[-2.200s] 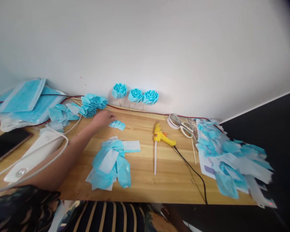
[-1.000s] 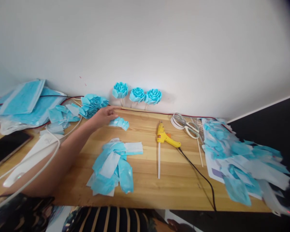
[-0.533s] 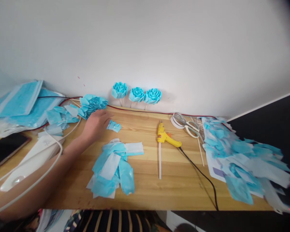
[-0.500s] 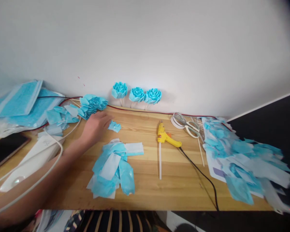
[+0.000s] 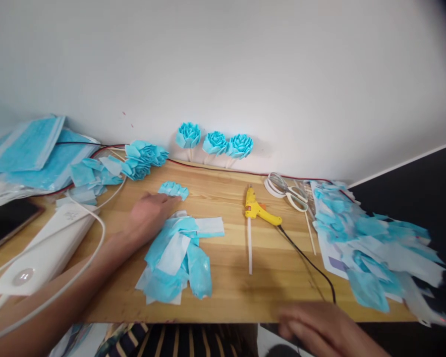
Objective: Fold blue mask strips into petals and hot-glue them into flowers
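My left hand [image 5: 150,213] lies low over the table, its fingers stretched to the right and apparently empty. The fingertips are at the lower edge of a small row of gathered blue petals [image 5: 173,189]; whether they touch it I cannot tell. Just below the fingers is a loose pile of blue and white cut fabric pieces [image 5: 174,255]. My right hand [image 5: 315,325] is at the front table edge, smeared by motion, its fingers hard to make out. A yellow glue gun [image 5: 258,210] with a white glue stick [image 5: 250,248] lies between the hands.
Three blue fabric roses [image 5: 215,143] lean against the wall, and more roses [image 5: 143,158] lie left of them. Scissors [image 5: 290,191] rest on a tape roll at the right. Fabric pieces [image 5: 371,238] overhang the right edge. A white power strip [image 5: 46,253], phone [image 5: 9,223] and face masks [image 5: 26,146] are left.
My left hand has drawn back toward the front, uncovering more of the small petal row. My right hand has come into view at the front edge.
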A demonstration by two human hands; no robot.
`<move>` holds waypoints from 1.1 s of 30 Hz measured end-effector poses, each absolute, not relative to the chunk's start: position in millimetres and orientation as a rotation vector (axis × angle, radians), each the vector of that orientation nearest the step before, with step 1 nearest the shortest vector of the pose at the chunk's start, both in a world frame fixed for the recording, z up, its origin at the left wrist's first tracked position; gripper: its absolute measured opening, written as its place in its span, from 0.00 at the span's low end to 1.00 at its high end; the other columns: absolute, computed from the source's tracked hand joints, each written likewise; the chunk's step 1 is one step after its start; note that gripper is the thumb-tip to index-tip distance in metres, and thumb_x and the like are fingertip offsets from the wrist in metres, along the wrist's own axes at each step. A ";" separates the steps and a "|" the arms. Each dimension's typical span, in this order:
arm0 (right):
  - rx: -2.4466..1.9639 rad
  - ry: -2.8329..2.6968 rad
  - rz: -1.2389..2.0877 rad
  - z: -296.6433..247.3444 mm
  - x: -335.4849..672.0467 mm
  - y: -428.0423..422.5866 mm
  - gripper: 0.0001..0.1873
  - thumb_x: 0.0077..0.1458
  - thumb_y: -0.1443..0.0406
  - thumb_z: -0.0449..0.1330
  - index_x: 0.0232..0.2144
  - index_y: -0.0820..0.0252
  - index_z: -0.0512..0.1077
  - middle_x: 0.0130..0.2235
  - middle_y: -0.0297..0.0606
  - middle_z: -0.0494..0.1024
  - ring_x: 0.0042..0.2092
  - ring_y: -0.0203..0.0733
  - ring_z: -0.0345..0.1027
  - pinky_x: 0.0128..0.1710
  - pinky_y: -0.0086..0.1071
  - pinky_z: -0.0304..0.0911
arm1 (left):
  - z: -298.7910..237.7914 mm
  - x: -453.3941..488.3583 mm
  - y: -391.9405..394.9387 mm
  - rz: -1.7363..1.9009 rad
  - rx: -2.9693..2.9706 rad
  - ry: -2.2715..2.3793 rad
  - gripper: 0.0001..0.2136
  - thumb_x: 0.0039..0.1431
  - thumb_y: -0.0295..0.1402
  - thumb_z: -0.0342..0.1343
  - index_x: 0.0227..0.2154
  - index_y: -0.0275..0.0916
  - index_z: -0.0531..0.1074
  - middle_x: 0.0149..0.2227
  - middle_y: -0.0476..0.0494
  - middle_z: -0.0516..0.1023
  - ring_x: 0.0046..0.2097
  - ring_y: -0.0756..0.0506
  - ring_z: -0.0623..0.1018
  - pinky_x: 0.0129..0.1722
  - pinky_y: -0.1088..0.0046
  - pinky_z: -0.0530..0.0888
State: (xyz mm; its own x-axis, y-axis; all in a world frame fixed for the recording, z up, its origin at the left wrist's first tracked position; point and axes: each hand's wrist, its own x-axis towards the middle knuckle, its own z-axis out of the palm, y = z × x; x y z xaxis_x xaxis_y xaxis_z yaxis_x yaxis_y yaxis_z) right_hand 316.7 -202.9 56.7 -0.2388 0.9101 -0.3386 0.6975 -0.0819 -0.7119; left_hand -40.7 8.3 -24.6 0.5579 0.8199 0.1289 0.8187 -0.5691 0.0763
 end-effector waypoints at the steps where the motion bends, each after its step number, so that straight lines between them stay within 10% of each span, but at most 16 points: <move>1: -1.723 -1.983 1.080 68.9 305.0 -180.2 0.13 0.60 0.58 0.59 0.44 0.45 0.80 0.41 0.37 0.84 0.42 0.50 0.78 0.41 0.36 0.72 | -24.2 -40.4 8.5 0.215 2.767 1.465 0.15 0.66 0.30 0.50 0.53 0.41 0.74 0.41 0.37 0.82 0.41 0.36 0.81 0.40 0.61 0.69; 13: -1.191 -2.406 0.527 2.3 183.1 29.6 0.33 0.65 0.70 0.44 0.70 0.60 0.44 0.59 0.40 0.75 0.61 0.45 0.64 0.61 0.46 0.59 | -23.3 -40.3 11.6 0.147 2.770 1.465 0.16 0.69 0.38 0.48 0.53 0.41 0.74 0.38 0.38 0.80 0.40 0.37 0.80 0.38 0.62 0.69; 22: -1.396 -2.542 0.412 -8.2 166.2 45.9 0.35 0.58 0.77 0.49 0.68 0.66 0.52 0.56 0.46 0.77 0.59 0.50 0.65 0.58 0.46 0.59 | -11.0 -35.5 6.3 0.068 2.736 1.513 0.14 0.68 0.33 0.49 0.51 0.39 0.75 0.37 0.37 0.79 0.39 0.37 0.79 0.37 0.62 0.68; 28: -1.387 -2.020 0.690 3.5 181.9 44.5 0.29 0.62 0.73 0.47 0.64 0.58 0.58 0.50 0.37 0.81 0.34 0.36 0.70 0.43 0.34 0.66 | -12.4 -39.9 4.0 0.084 2.736 1.465 0.16 0.67 0.33 0.49 0.55 0.43 0.73 0.39 0.36 0.79 0.40 0.37 0.79 0.38 0.62 0.70; 33: -1.300 -2.091 0.559 -2.2 182.2 26.6 0.22 0.59 0.75 0.51 0.52 0.60 0.72 0.45 0.38 0.81 0.46 0.40 0.71 0.49 0.35 0.63 | -14.1 -46.2 2.8 0.158 2.758 1.420 0.19 0.66 0.27 0.48 0.57 0.45 0.72 0.37 0.38 0.78 0.39 0.38 0.79 0.39 0.63 0.70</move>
